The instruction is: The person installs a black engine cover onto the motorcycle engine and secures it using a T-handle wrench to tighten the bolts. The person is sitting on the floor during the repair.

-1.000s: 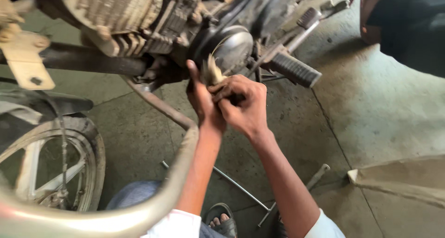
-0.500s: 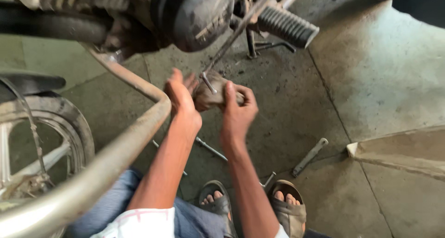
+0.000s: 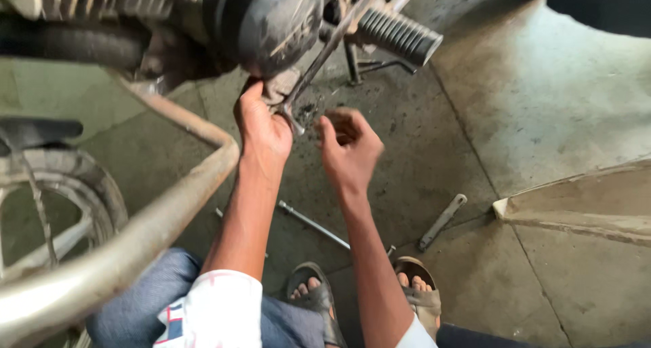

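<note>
Crowding both hands: engine cover, footpeg, crash bar.

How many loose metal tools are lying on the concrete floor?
2. A long thin rod lies between the forearms, near the sandalled feet; a short flat tool lies to its right. The arms may hide more.

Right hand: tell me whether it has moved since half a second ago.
Yes. The right hand has let go and drawn back toward the person, away from the round engine cover, while the left hand stays just beneath that cover.
</note>
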